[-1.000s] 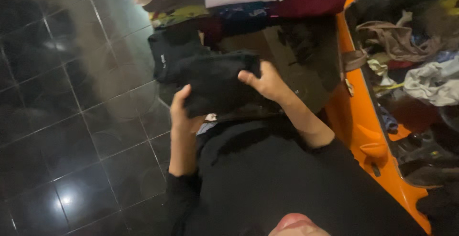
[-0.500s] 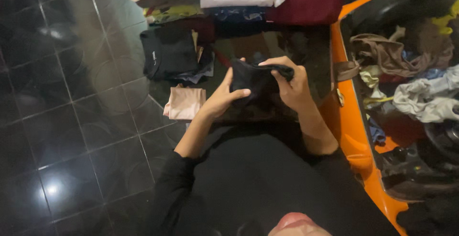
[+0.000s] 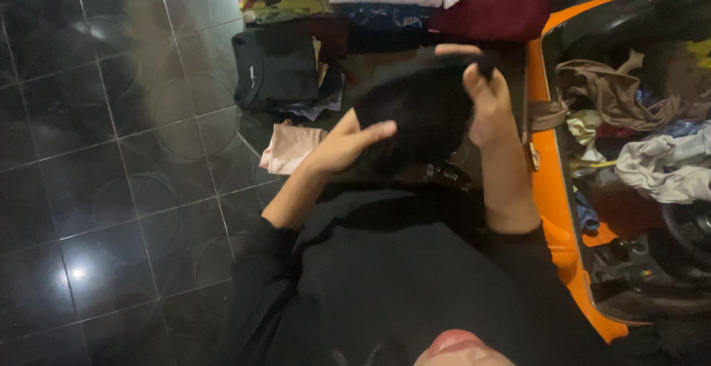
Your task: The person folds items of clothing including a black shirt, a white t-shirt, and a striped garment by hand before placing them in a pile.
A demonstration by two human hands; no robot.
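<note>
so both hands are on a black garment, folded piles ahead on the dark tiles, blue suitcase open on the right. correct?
Not quite: the suitcase is orange, not blue, as the head view shows. The rest holds: the left hand and right hand are both on the black garment, with folded piles ahead on the dark tiles.

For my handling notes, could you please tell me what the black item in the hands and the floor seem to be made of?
The black item looks like soft matte fabric, probably knit: it sags and folds between the left hand and right hand. The floor looks like glossy dark tile, ceramic or stone: grout lines and mirror-like light spots show.
</note>
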